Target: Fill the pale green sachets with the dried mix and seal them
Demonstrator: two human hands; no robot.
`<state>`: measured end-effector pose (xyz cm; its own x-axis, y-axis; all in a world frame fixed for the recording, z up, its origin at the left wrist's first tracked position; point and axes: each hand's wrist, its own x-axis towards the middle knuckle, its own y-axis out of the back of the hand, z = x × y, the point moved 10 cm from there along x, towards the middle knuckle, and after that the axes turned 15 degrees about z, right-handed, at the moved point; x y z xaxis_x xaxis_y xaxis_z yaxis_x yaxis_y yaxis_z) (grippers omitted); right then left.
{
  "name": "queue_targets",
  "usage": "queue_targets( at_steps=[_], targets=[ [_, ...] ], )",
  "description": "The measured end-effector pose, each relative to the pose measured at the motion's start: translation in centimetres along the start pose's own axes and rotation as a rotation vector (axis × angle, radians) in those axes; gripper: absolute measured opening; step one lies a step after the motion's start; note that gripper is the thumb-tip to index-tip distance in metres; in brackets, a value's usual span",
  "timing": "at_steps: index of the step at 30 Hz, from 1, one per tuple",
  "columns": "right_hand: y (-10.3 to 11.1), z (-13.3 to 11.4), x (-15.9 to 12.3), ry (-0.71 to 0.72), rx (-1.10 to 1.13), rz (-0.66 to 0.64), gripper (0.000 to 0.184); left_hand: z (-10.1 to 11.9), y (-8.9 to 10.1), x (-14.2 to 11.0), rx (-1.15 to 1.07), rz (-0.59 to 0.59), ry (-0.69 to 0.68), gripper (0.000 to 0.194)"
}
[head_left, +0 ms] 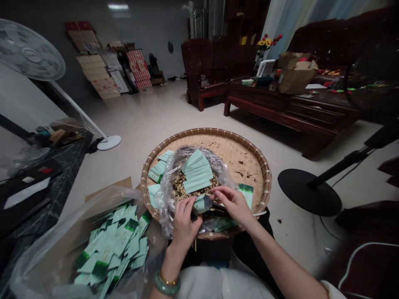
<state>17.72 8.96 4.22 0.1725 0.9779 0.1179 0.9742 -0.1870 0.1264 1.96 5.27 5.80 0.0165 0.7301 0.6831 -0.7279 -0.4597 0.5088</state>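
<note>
My left hand (183, 218) grips a pale green paper packet (202, 204), whose dark end points toward my right hand. My right hand (233, 203) is closed, its thumb and fingertips pinched beside that end. A black elongated tool (220, 208) runs beneath its fingers; its exact kind is partly hidden. Just beyond both hands sits a clear plastic bag (171, 176) of loose dried tea-like bits (179, 187). On top of these bits lie fanned stacks of green packets (198, 170). A round woven bamboo tray (246, 151) holds the bag.
To the left, a large clear bag (46, 253) holds a heap of green packets (120, 241). A white standing fan (109, 142) is at far left, a black stand base (309, 192) at right. Behind are a dark wooden table (289, 106) and a chair (199, 62).
</note>
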Motion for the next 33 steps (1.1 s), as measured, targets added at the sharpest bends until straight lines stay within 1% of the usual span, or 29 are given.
queue_targets(
  at_steps=[1,2,3,5,6,9,11,15,20,24,29,33],
  targets=[
    [0.8,0.0,0.6,0.042,-0.069,0.044,0.028,-0.2,0.1,0.1,-0.007,0.009,0.020,0.050],
    [1.2,0.1,1.2,0.105,-0.175,0.059,0.026,-0.5,0.2,0.1,-0.014,0.017,0.041,0.049],
    [1.2,0.2,1.6,0.182,-0.294,0.038,0.025,-0.7,0.3,0.2,-0.021,0.022,0.061,0.048],
    [0.3,0.9,2.4,0.303,-0.528,-0.052,0.034,-1.2,0.4,0.2,-0.035,0.028,0.100,0.047],
    [-0.2,1.5,2.6,0.338,-0.646,-0.102,0.041,-1.5,0.5,0.2,-0.041,0.033,0.118,0.047],
    [-1.7,3.2,3.2,0.368,-0.941,-0.231,0.055,-2.1,0.7,0.1,-0.056,0.041,0.169,0.047],
    [-2.7,3.6,3.3,0.382,-1.041,-0.308,0.056,-2.4,0.7,0.1,-0.060,0.048,0.189,0.047],
    [-3.7,3.5,3.4,0.405,-1.078,-0.393,0.049,-2.9,0.8,-0.1,-0.055,0.061,0.205,0.047],
    [-4.4,3.7,3.2,0.463,-1.068,-0.477,0.059,-3.0,0.6,-0.1,-0.065,0.061,0.202,0.047],
    [-4.8,3.7,3.1,0.487,-1.116,-0.498,0.043,-2.9,0.5,-0.1,-0.080,0.056,0.206,0.047],
    [-5.0,3.5,3.1,0.520,-1.130,-0.493,0.041,-3.2,0.6,-0.2,-0.088,0.054,0.234,0.047],
    [-5.2,3.8,3.1,0.528,-1.124,-0.518,0.033,-3.3,0.7,-0.3,-0.086,0.063,0.227,0.046]
  ],
)
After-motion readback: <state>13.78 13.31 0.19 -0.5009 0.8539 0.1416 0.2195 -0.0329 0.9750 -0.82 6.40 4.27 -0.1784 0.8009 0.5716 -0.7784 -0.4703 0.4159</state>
